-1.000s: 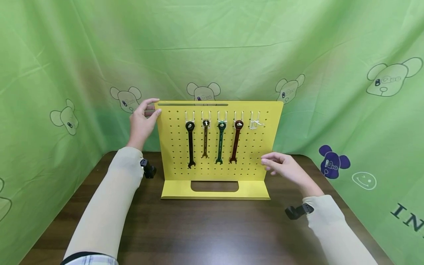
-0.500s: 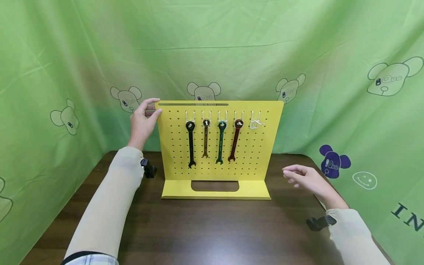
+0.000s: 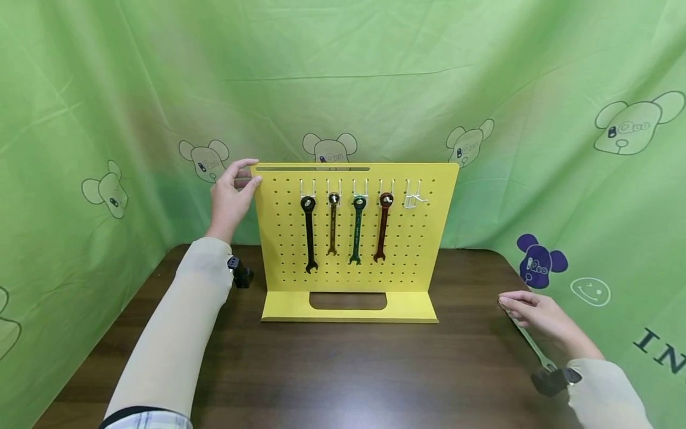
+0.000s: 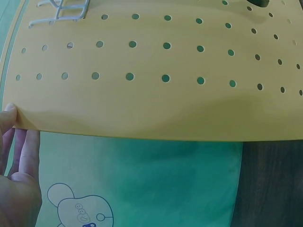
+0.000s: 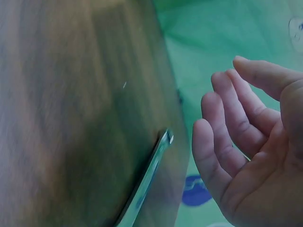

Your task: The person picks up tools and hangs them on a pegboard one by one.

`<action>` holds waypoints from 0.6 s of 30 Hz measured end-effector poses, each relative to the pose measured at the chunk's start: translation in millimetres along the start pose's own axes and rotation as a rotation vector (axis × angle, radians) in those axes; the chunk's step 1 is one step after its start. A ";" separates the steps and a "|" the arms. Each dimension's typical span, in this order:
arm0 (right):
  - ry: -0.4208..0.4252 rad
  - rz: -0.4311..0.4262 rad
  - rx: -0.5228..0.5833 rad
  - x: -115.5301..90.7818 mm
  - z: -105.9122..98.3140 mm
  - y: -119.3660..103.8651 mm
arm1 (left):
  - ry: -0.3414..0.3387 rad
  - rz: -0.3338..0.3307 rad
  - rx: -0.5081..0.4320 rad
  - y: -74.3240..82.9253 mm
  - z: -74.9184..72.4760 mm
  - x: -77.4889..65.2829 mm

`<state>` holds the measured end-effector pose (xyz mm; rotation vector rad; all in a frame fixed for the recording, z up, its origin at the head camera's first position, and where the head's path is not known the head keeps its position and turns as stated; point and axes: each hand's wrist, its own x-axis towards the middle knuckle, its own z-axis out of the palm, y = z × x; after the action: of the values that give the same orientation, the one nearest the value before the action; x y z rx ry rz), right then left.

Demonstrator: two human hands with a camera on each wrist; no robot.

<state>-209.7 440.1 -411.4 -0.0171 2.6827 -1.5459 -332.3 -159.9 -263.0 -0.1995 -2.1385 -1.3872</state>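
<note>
My left hand (image 3: 229,199) grips the upper left corner of a yellow pegboard (image 3: 343,274), thumb on the front and fingers behind. On the board's white hooks hang a black wrench (image 3: 309,238), a bronze wrench (image 3: 333,229), a green wrench (image 3: 356,232) and a red wrench (image 3: 383,229). At the table's right edge lies a shiny wrench (image 3: 532,344), its open end toward me. My right hand (image 3: 541,319) hovers at its far end, overlapping it in the head view. In the right wrist view its fingers (image 5: 225,113) are loosely bent and apart from the wrench.
A further white wire hook (image 3: 415,196) sits at the board's upper right. The board's foot (image 3: 289,307) stands on a dark wooden table (image 3: 321,369). Green printed cloth (image 3: 343,71) hangs behind and on both sides.
My right hand has moved from beside the board's right edge, rightward and nearer, to the shiny wrench. The red wrench has swung slightly on its hook. My left hand stays put.
</note>
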 end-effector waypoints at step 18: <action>0.020 0.134 -0.211 -7.0 -20.4 42.4 | 0.002 0.012 -0.008 1.7 2.2 -0.7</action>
<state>-203.1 479.2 -437.6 0.1686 2.7847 -1.2286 -331.8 -157.1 -262.6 -0.2133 -2.1272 -1.3890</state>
